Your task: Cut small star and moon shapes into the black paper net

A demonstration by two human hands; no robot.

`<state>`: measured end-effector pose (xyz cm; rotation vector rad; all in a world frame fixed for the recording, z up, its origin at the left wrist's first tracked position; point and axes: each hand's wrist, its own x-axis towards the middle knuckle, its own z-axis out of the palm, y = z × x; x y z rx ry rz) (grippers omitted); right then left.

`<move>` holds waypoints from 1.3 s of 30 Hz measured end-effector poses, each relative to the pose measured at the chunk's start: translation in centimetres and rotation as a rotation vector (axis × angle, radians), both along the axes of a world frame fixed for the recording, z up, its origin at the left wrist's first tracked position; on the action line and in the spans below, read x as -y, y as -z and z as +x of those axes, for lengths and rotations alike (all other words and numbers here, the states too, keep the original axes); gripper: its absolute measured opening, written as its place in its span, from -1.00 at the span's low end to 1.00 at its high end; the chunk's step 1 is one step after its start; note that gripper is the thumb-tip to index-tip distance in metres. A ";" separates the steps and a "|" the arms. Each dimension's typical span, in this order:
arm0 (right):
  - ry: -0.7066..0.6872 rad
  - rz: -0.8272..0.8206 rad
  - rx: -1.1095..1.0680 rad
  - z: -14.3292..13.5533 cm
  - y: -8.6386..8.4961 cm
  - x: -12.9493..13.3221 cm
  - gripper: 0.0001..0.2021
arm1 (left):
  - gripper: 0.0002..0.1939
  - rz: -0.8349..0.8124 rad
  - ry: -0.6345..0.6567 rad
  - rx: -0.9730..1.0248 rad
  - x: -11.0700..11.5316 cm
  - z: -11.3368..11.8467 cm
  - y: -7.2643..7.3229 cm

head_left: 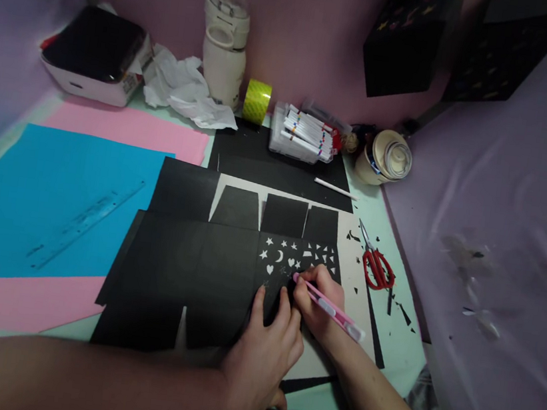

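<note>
A black card sheet (226,259) with cut slits and flaps lies flat before me. Stars, a moon and hearts (270,269) are cut through its right panel, with small triangles beside them. My left hand (269,346) rests on that panel, fingers spread and pressing down near the hearts. In my right hand (322,302) is a slim pink craft knife (333,312), held like a pen just right of the cut-outs. Its blade is too small to make out. Beneath the card shows a pale board (353,259).
Red-handled scissors (378,270) and black scraps lie at the right. Blue paper (52,203) with a clear ruler (89,224) is left. Behind stand a white bottle (225,57), yellow tape roll (257,100), marker box (305,135) and cup (379,158). Black boxes (406,41) hang above.
</note>
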<state>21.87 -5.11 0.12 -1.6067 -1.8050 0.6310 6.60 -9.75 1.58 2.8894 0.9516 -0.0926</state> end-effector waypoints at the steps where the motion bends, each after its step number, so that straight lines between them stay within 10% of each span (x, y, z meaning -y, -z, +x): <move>1: 0.011 0.000 -0.009 0.0 0.0 0.0 -0.89 | -0.08 0.006 -0.004 0.001 0.0 0.0 0.0; 39: 0.051 0.075 -0.003 -0.3 0.2 0.1 -0.88 | -0.08 0.003 -0.007 0.010 -0.1 0.0 -0.1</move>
